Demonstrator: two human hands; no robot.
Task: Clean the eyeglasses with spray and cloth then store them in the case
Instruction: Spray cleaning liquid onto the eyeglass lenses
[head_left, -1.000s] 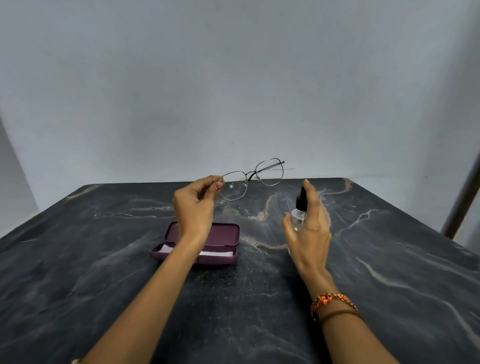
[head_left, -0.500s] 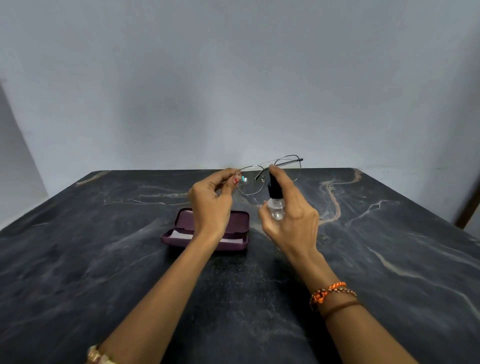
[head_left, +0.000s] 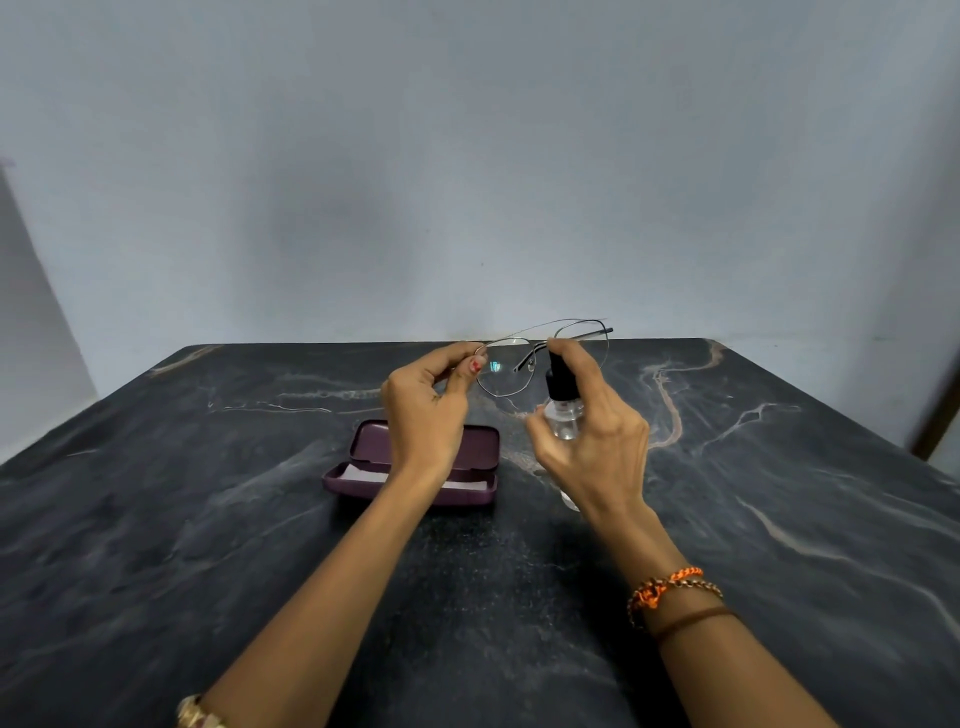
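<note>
We're at the spray step: left hand (head_left: 423, 410) pinches the glasses (head_left: 540, 358) above the surface (head_left: 208, 519), right hand (head_left: 592, 441) wraps the spray bottle (head_left: 562, 402), index finger on top, cloth (head_left: 363, 474) waiting in the open case (head_left: 467, 447), so next we probably press down.

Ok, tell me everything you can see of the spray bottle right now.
The spray bottle is small, with a clear body and a black pump top. It is upright, held above the table in the right hand, forefinger on the pump, right next to the eyeglasses. Its liquid level cannot be told.
</note>
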